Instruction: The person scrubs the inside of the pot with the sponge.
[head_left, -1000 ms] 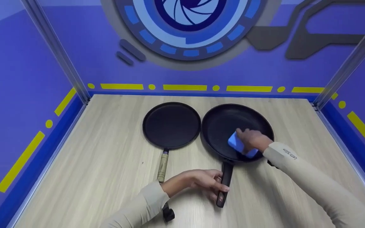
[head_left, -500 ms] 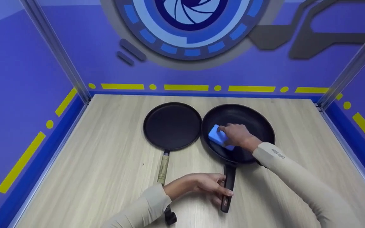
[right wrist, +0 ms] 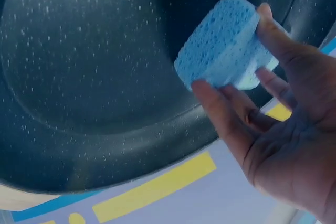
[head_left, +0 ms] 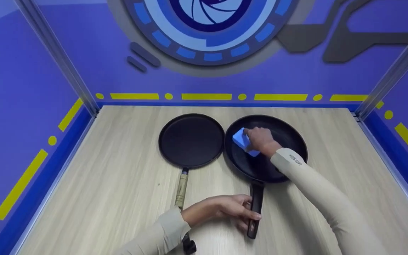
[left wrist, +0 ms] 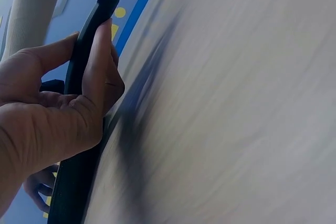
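A black frying pan (head_left: 285, 141) lies at the right of centre, and my left hand (head_left: 234, 209) grips its black handle (head_left: 257, 198). In the left wrist view the thumb and fingers of the left hand (left wrist: 58, 98) close around that handle (left wrist: 81, 72). Over the left part of the pan, my right hand (head_left: 260, 140) holds a blue sponge (head_left: 241, 139). The right wrist view shows the sponge (right wrist: 220, 45) pinched between thumb and fingers of the right hand (right wrist: 283, 124), against the pan's inner surface (right wrist: 94, 66), which is speckled with light droplets or specks.
A flat black crepe pan (head_left: 191, 140) sits left of the frying pan, their rims touching or nearly so. Its greenish-tan handle (head_left: 181, 189) runs toward the left forearm. Blue printed panels (head_left: 204, 81) enclose the wood-look table (head_left: 119, 159) at the back and sides.
My right hand has carried the sponge leftward across the pan, then slightly up toward its far side. The pan handle shifted slightly right at first, with the left hand still gripping it.
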{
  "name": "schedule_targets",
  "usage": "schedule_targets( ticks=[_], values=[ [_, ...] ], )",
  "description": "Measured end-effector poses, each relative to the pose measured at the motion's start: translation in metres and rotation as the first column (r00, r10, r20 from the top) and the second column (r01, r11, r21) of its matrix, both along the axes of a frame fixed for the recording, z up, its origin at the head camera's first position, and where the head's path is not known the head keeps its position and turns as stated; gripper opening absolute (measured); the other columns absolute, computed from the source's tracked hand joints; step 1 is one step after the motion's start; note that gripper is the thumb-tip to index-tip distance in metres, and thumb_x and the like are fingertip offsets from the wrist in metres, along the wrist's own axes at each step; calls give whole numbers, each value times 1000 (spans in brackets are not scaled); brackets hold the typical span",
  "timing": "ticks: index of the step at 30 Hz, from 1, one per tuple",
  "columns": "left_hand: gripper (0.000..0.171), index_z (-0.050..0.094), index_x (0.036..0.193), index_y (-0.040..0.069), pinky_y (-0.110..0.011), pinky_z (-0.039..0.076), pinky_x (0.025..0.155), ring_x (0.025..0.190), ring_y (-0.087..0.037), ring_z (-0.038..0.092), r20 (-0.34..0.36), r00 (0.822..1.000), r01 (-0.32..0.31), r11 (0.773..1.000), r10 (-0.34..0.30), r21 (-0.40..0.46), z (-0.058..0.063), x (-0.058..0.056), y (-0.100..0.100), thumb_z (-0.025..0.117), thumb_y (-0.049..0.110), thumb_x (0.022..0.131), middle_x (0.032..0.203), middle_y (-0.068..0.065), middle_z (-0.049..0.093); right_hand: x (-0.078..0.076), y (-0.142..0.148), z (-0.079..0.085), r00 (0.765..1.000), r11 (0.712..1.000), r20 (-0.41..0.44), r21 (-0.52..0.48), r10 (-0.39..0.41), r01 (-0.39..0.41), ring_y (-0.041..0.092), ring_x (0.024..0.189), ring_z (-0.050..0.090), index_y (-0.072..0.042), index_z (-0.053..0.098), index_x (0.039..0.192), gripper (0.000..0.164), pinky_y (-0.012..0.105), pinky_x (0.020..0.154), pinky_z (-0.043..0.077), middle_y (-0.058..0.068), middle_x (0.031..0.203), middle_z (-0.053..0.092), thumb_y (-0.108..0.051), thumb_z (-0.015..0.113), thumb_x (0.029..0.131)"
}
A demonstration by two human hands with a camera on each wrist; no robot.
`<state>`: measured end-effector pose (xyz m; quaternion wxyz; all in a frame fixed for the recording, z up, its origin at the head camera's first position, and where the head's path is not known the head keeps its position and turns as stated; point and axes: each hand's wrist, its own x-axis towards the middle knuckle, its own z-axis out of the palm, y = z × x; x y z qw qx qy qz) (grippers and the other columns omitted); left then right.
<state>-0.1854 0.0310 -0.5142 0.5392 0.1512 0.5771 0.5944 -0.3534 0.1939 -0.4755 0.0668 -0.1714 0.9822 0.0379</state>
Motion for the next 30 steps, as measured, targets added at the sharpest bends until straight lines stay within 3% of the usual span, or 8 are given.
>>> schedule_targets(
  ticks=[6,13,19,25,30],
  values=[
    [18,52,92,14,-16,55,50,57,-6,65,-102,992,-79,997,77,-12,2,12,12,65,4,98,72,1,66,23,2,-5,993,989,-89,130,79,-67,42,89,68,-2,59,119,56,49,72,62,27,98,66,-37,83,83],
    [19,53,91,16,-17,54,49,58,-5,65,-116,987,-109,994,110,16,2,14,5,66,4,98,71,4,63,33,15,-5,992,994,-56,-7,112,-112,42,102,64,-14,58,134,61,56,74,61,23,109,64,-30,86,82],
    [22,53,85,16,-18,49,44,52,-5,59,-210,970,-135,990,124,-40,10,10,2,69,5,96,63,6,53,30,36,1,998,997,-21,-38,67,-68,46,107,62,-13,56,139,64,59,77,60,26,114,63,-29,84,84],
    [20,55,86,15,-19,51,45,52,-6,62,-186,973,-147,988,136,-47,10,10,-2,69,5,96,66,3,61,30,55,5,1000,998,11,-51,29,-28,49,106,62,-8,54,138,61,63,79,58,29,115,62,-26,82,87],
    [18,56,88,16,-19,51,45,54,-5,62,-172,975,-151,987,140,-50,7,14,-7,69,7,97,66,3,62,45,57,-1,996,995,-9,-26,91,-91,50,96,64,-4,54,131,55,60,71,59,31,107,62,-26,81,88]
  ],
)
